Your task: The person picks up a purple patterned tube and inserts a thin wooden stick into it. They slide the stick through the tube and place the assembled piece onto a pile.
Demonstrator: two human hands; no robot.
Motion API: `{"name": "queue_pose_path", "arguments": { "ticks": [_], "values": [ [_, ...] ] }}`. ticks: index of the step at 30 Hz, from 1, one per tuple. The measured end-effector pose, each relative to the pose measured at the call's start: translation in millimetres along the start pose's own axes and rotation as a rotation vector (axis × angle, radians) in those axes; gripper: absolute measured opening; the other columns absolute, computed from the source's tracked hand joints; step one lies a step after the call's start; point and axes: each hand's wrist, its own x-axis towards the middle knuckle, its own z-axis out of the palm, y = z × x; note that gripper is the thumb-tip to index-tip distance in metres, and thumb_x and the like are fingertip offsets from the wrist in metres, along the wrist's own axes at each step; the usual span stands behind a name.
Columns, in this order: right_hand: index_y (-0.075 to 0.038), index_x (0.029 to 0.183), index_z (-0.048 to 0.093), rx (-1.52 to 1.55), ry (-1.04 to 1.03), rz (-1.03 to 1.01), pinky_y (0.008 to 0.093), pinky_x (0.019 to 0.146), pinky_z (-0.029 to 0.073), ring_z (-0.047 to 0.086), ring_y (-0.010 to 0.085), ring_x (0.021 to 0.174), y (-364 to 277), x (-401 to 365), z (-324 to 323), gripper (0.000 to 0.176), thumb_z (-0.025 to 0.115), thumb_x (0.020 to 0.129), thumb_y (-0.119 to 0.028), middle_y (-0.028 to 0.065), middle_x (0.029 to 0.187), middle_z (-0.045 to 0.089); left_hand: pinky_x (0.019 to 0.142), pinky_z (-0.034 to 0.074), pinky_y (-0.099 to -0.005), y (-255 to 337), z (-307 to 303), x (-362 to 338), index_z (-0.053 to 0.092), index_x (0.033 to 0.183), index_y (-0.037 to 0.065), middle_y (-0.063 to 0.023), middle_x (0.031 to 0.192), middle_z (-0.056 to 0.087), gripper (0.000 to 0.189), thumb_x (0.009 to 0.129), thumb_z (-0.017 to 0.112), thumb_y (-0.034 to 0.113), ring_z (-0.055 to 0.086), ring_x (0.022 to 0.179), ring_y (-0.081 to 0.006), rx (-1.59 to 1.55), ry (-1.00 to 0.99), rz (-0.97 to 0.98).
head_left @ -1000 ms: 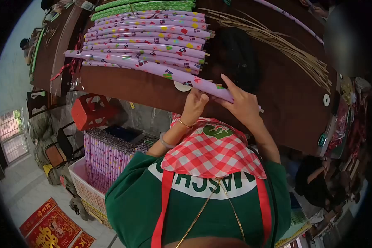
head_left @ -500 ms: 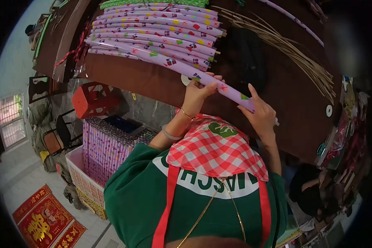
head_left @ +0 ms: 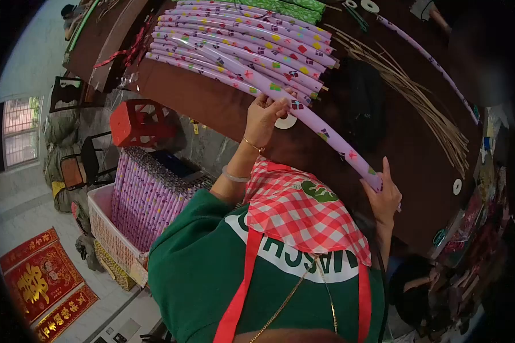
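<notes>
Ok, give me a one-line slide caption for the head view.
Over the brown table, the left hand grips a purple wrapped stick while the right hand supports its near end.

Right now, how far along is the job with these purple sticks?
Done: a pile of wrapped sticks on the table, more filling the white bin. In hand: one purple stick, gripped by the left hand, its end against the right hand. Left: the bundle of bare sticks lies unwrapped.

Tube pile (head_left: 246, 40) blocks far tabletop (head_left: 206, 106); near edge bare.
</notes>
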Motion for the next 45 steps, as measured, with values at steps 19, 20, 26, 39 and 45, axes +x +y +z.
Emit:
{"name": "queue_pose_path", "arguments": {
  "ticks": [19,20,26,39,45],
  "values": [
    [-0.003,0.124,0.046,-0.039,0.051,0.052,0.0326,0.058,0.049,0.061,0.0229,0.064,24,-30,-5,0.064,0.074,0.069,-0.018,0.0109,0.077,0.062,0.087,0.044,-0.0328,-4,-6,0,0.045,0.116,-0.003,-0.0128,0.116,0.054,0.037,0.089,0.053,0.021,0.055,0.103,-0.0200,-0.046,-0.135,-0.054],
    [-0.003,0.124,0.046,-0.048,0.053,0.041,0.0329,0.059,0.049,0.061,0.0233,0.065,25,-31,-5,0.063,0.074,0.069,-0.018,0.0114,0.078,0.062,0.085,0.045,-0.0312,-4,-6,0,0.046,0.115,-0.001,-0.0123,0.118,0.054,0.036,0.089,0.053,0.022,0.055,0.101,-0.0180,-0.081,-0.154,-0.054],
    [-0.005,0.127,0.042,-0.165,0.106,-0.053,0.0335,0.064,0.050,0.063,0.0236,0.069,30,-31,-4,0.065,0.073,0.071,-0.017,0.0110,0.080,0.063,0.094,0.042,-0.0370,4,3,-4,0.040,0.120,-0.003,-0.0167,0.123,0.048,0.042,0.094,0.039,0.031,0.049,0.113,-0.0246,-0.166,-0.195,-0.005],
    [-0.007,0.125,0.046,-0.193,0.092,-0.010,0.0345,0.066,0.048,0.060,0.0254,0.077,25,-20,3,0.060,0.071,0.071,-0.015,0.0117,0.089,0.061,0.098,0.038,-0.0386,0,-8,4,0.032,0.129,0.003,-0.0152,0.125,0.046,0.054,0.092,0.036,0.041,0.046,0.116,-0.0283,-0.186,-0.171,0.007],
    [-0.010,0.126,0.046,-0.018,-0.213,0.142,0.0346,0.064,0.045,0.056,0.0251,0.076,14,6,12,0.058,0.070,0.073,-0.017,0.0111,0.086,0.058,0.097,0.038,-0.0384,0,-26,16,0.033,0.130,0.006,-0.0102,0.124,0.048,0.053,0.092,0.035,0.042,0.045,0.117,-0.0263,-0.245,-0.065,0.039]
  ]
}}
